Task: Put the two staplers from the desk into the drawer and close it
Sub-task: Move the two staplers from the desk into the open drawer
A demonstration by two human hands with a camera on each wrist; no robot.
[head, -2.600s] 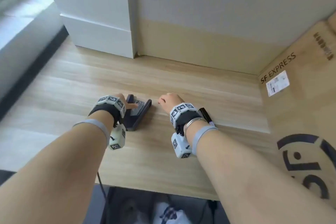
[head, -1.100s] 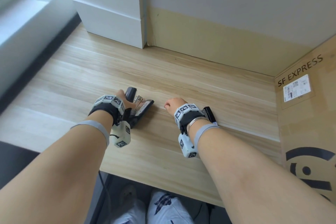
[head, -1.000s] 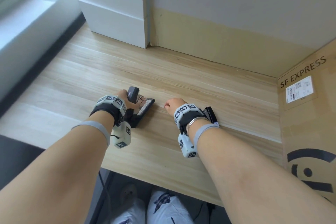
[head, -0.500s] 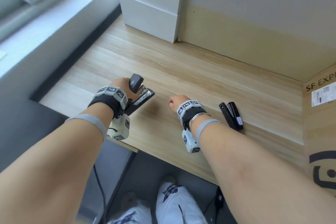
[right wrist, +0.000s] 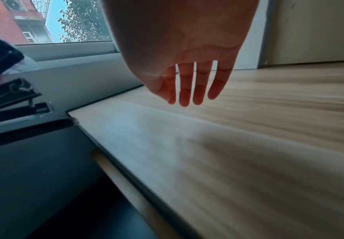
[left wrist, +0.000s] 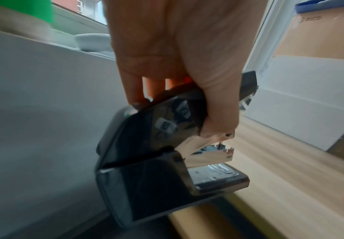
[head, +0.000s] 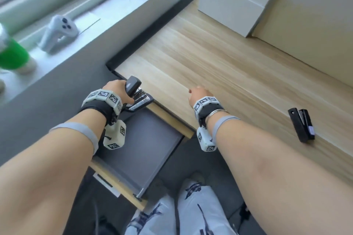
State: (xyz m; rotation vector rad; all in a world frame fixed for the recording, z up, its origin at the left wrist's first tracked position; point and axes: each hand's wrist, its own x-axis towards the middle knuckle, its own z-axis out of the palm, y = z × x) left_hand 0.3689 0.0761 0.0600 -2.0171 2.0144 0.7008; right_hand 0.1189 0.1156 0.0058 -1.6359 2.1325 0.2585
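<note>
My left hand grips a large black and chrome stapler by its top arm, held in the air at the desk's left front corner, over the back of the open drawer. The drawer's grey inside shows nothing in it where visible. A second, smaller black stapler lies flat on the wooden desk, to the right of my right forearm. My right hand hovers over the desk with straight fingers and holds nothing.
White boxes stand at the desk's back by the wall. On the window sill to the left sit a white controller and a green-banded bottle. My legs are below the desk, right of the drawer front.
My left hand has lifted the large stapler off the desk and carried it left to the corner above the open drawer. My right hand drew away from the small stapler, which stays on the desk.
</note>
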